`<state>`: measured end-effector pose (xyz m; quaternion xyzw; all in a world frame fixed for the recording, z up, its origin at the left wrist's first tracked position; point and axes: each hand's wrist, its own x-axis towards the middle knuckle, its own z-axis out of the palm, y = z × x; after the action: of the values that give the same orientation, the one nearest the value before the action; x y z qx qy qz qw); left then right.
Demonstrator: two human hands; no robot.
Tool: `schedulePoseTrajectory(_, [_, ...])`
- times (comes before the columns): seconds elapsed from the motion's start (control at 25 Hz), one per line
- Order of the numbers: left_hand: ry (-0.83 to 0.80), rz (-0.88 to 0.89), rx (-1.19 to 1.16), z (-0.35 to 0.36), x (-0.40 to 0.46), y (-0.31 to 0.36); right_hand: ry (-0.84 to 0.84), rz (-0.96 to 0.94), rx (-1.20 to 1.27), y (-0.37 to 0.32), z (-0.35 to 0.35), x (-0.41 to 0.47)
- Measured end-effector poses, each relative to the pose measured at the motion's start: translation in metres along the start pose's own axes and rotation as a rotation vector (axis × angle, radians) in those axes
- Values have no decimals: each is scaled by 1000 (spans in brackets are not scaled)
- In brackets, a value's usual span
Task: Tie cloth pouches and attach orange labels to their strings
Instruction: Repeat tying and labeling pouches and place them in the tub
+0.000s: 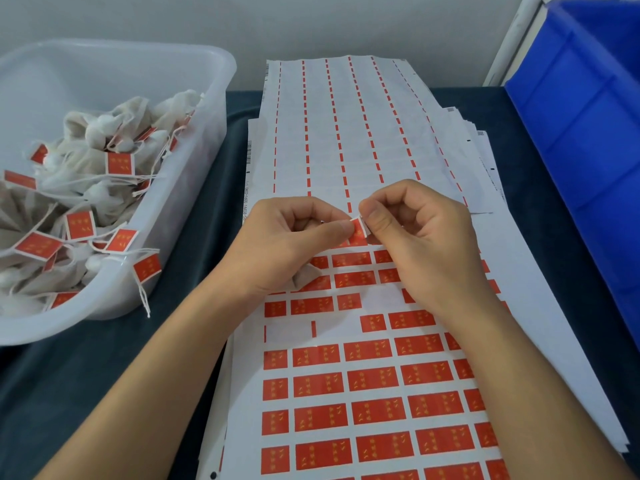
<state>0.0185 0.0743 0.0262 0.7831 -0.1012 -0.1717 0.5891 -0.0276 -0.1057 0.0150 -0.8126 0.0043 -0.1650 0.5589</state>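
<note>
Two hands point(294, 244), one clear tub point(194, 188), one blue crate point(588, 109).

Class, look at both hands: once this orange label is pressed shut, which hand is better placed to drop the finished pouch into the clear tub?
Probably the left hand. The pouch shows beneath it, and the clear tub of finished pouches lies on its side. The right hand pinches only the orange label and would have to cross over.

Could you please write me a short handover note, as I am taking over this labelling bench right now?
Left hand and right hand together pinch one orange label above the label sheet; a cloth pouch lies under the left hand.
Done: many tied, labelled pouches sit in the clear tub on the left.
Left: finish this label, then keep going; many labels remain on the sheet. Blue bin stands right.
</note>
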Motion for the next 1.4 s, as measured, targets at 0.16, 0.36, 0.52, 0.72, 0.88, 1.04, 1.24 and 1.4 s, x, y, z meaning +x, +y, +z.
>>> schedulePoseTrajectory(0.16, [8,6,12,0,0,0,-1,1,5,-1,0,0])
schedulePoseTrajectory(0.36, [11,-6,1,1,0,0,-7,5,10,-1,0,0])
schedulePoseTrajectory(0.52, [13,-14,-2,1,0,1,-7,3,13,-1,0,0])
schedulePoseTrajectory(0.72, [15,-31,-1,1,0,2,-7,8,6,-2,0,-1])
schedulePoseTrajectory(0.88, [11,-41,1,0,0,1,-10,14,7,-2,1,-1])
schedulePoseTrajectory(1.04, [19,-34,-8,2,1,-1,-19,24,13,-1,0,-1])
schedulePoseTrajectory(1.24, [35,-7,-57,2,1,-2,-132,4,105,-3,-1,-4])
schedulePoseTrajectory(1.4, [37,-7,-66,1,1,-1,-172,-29,59,-1,-1,-3])
